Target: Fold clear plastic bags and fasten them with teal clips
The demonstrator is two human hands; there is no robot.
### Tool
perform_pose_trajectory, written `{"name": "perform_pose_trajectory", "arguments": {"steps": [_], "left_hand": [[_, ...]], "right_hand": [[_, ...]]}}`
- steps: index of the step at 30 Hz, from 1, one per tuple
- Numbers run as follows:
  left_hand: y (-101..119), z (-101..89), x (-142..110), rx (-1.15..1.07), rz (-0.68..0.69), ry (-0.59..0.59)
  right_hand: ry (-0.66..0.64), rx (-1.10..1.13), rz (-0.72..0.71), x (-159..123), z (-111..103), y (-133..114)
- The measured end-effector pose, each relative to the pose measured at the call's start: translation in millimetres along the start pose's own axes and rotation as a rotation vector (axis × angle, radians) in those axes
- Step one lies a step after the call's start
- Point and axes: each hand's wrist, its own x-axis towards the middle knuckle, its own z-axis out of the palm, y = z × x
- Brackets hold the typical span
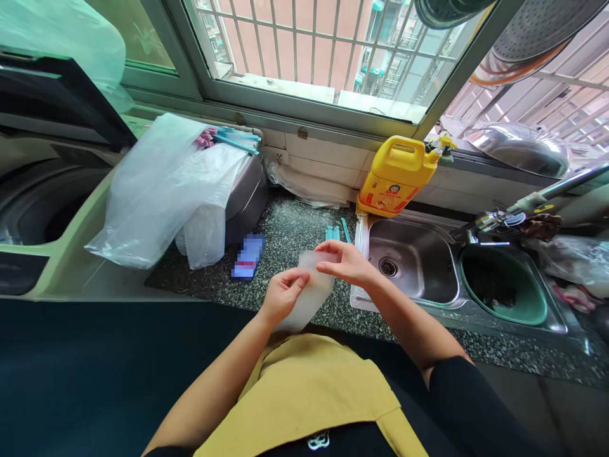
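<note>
Both my hands hold a small translucent plastic bag above the speckled granite counter. My left hand pinches its left edge between thumb and fingers. My right hand pinches the top right edge. The bag hangs down between them, in front of my yellow apron. A few turquoise sticks lie on the counter just beyond the bag, next to the sink.
A steel sink with a green basin sits to the right, a tap over it. A yellow detergent jug stands behind. Large clear plastic bags drape over a grey box at left. A blurred small packet lies nearby.
</note>
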Motion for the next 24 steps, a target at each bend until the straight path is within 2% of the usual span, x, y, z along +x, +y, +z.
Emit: {"name": "perform_pose_trajectory", "arguments": {"steps": [3,7,10,12,14,16,19,21,24], "left_hand": [[-5.5,0.4,0.8,-0.018,0.027,0.102],[-19.6,-5.8,2.8,0.028,0.193,0.087],[-20.0,-14.6,9.2,0.16,0.311,-0.081],[-16.4,-20.5,12.9,0.218,0.304,-0.195],[-13.7,-25.1,14.3,0.264,0.256,-0.176],[-13.8,-28.3,13.5,0.311,0.205,-0.068],[-18.3,-30.1,11.9,0.379,0.183,0.028],[-21.8,-29.2,12.3,0.414,0.181,0.036],[-24.8,-25.7,15.1,0.433,0.161,0.031]], "right_hand": [[0.06,0.125,0.055,-5.1,5.6,10.9],[0.103,0.268,0.096,-9.4,14.6,28.0],[0.1,0.291,0.114,-5.0,18.2,42.5],[0.082,0.166,0.167,3.0,16.2,54.5],[0.161,-0.092,0.286,14.9,6.9,68.9],[0.351,-0.354,0.412,28.6,-11.3,85.5],[0.524,-0.509,0.494,46.4,-46.6,111.6],[0.576,-0.578,0.553,55.2,-65.2,127.2],[0.603,-0.627,0.604,65.0,-77.1,143.9]]}}
